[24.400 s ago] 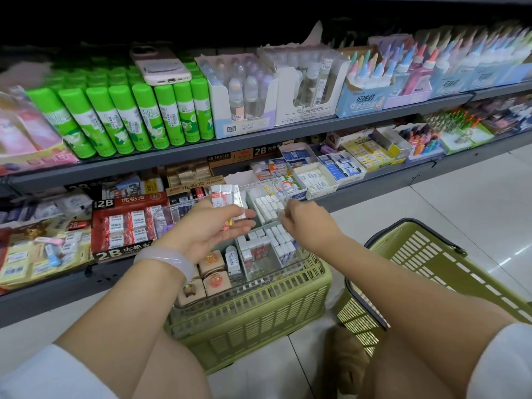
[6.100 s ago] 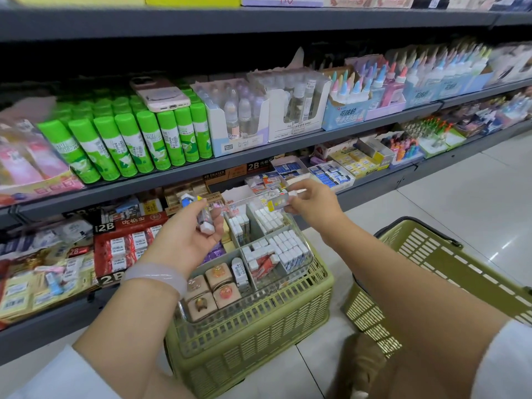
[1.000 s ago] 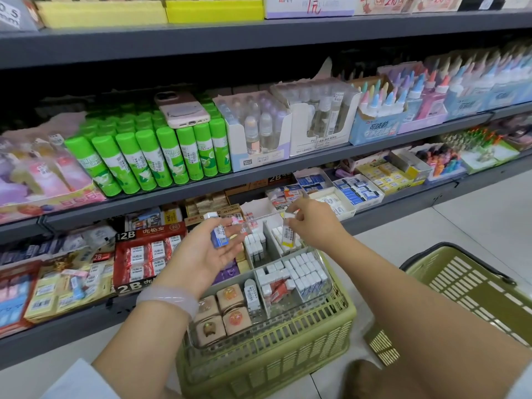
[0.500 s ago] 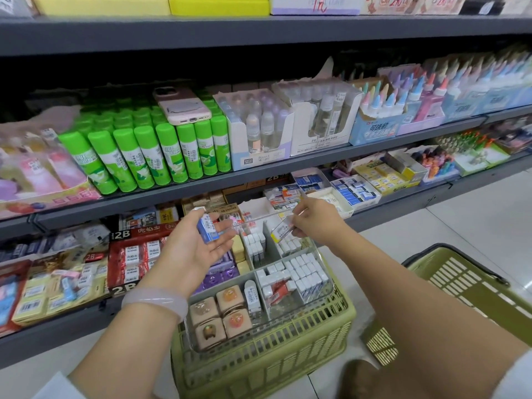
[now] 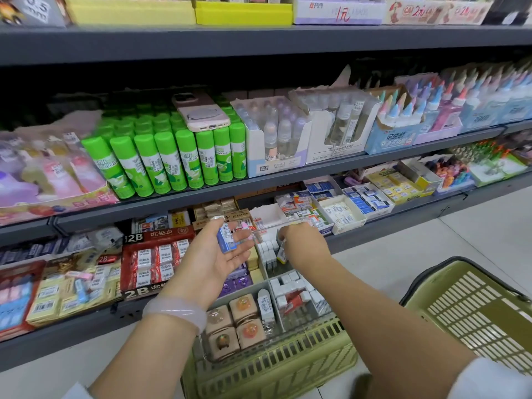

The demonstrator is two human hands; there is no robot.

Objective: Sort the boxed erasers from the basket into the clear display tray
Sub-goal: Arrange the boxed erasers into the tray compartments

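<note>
Erasers in white boxes [image 5: 290,286] filled the right-hand compartments of the clear display tray [image 5: 322,315], which sat on top of a green basket [image 5: 270,370] on the floor in front of the shelves. The left hand [image 5: 214,257] was palm-up with fingers mostly straight, a blue boxed eraser [image 5: 225,239] held between thumb and fingers. The right hand [image 5: 305,246] reached into a rear compartment, fingers curled down and pinching a small boxed eraser [image 5: 282,251] upright beside a row of white ones. A second green basket [image 5: 472,309] stood to the right. A phone [image 5: 200,110] lay on green glue sticks [image 5: 169,162].
</note>
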